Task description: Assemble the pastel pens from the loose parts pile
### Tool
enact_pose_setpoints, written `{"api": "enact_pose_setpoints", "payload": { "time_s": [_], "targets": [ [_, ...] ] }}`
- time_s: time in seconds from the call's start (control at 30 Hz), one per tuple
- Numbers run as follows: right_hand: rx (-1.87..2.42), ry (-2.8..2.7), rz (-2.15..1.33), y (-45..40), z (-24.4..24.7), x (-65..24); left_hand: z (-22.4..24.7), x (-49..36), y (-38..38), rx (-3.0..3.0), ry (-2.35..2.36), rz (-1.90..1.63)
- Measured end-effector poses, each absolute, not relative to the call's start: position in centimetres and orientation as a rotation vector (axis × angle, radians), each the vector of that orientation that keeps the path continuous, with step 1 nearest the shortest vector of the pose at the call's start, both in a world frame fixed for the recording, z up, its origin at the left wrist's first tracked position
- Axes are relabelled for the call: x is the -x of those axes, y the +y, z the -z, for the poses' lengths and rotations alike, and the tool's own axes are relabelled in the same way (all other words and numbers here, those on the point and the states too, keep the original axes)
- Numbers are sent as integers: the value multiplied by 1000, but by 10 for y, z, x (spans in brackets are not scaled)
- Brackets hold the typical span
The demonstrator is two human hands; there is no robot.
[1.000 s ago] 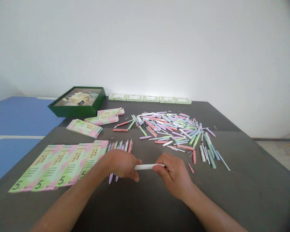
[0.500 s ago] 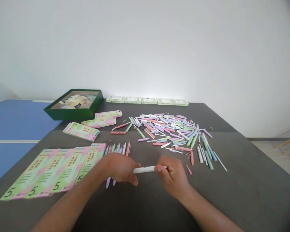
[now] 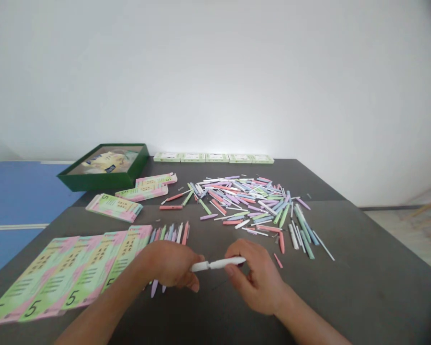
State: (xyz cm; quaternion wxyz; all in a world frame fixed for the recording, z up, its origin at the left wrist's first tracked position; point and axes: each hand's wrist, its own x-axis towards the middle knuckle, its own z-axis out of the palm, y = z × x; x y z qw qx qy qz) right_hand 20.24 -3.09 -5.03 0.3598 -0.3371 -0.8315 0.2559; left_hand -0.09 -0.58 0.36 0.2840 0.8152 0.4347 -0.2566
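Over the near middle of the dark table, both my hands are closed on one white pen. My left hand (image 3: 170, 264) grips the white barrel (image 3: 200, 266), its fingers partly hidden from me. Between thumb and bent fingers, my right hand (image 3: 257, 277) pinches the white tapered front piece (image 3: 221, 263), whose pointed end shows. A narrow notch lies where the two pieces meet; whether they are joined there I cannot tell. Under and behind my left hand lies a row of coloured pens (image 3: 185, 234), partly covered by it.
A jumbled pile of pastel pen parts and refills (image 3: 237, 196) spreads beyond my hands. Flat green-pink packets (image 3: 82, 270) overlap at left, with several similar boxes (image 3: 115, 207) behind. A green tray (image 3: 96, 180) holds plastic bags. Pale boxes (image 3: 192, 157) line the far edge.
The right fingers have shifted along the pen, uncovering more of its tapered front piece. A notch between the two pieces now shows plainly. The whole view has tilted slightly.
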Motion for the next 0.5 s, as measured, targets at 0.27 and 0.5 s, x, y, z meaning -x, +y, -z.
{"api": "enact_pose_setpoints", "payload": {
  "time_s": [0.27, 0.5],
  "targets": [
    [850, -2065, -740, -29, 51, -207, -7, 3, -7, -2140, 1247, 675],
    [837, -1996, -767, -27, 54, -204, 1, 15, -6, -2128, 1298, 602]
  ]
}}
